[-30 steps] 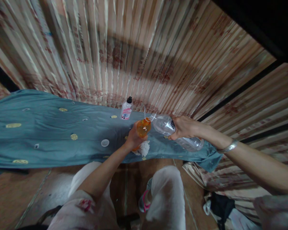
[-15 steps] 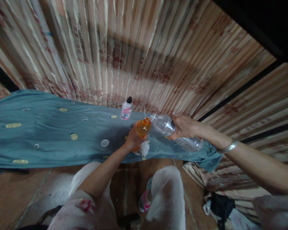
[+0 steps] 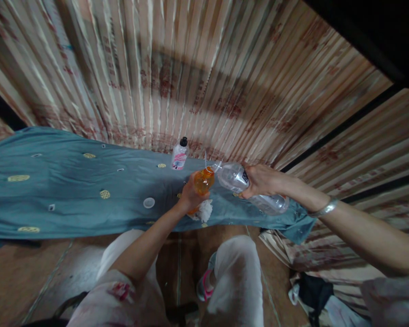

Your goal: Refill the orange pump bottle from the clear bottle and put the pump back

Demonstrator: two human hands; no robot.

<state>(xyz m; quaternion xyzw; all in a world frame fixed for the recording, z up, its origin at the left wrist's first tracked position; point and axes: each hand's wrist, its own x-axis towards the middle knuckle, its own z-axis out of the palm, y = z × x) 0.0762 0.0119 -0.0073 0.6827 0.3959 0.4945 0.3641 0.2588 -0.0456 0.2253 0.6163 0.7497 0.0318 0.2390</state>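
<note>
My left hand (image 3: 191, 195) is wrapped round an orange bottle (image 3: 204, 180) whose open mouth faces up. My right hand (image 3: 259, 180) grips a large clear plastic bottle (image 3: 232, 177), tipped so that its neck meets the mouth of the orange one. A thin clear loop, perhaps a strap or handle, shows around the two necks. Whether liquid runs between them is too small to tell. Just below my left hand sits a white crumpled or ruffled thing (image 3: 205, 210), partly hidden. A small bottle with a black cap and pink label (image 3: 179, 155) stands upright behind my left hand.
A round whitish lid or cap (image 3: 149, 202) lies on the teal patterned cloth (image 3: 68, 190) to the left. Behind the cloth hangs a pleated curtain (image 3: 177, 81). A black bag or cloth (image 3: 315, 293) is on the floor at lower right.
</note>
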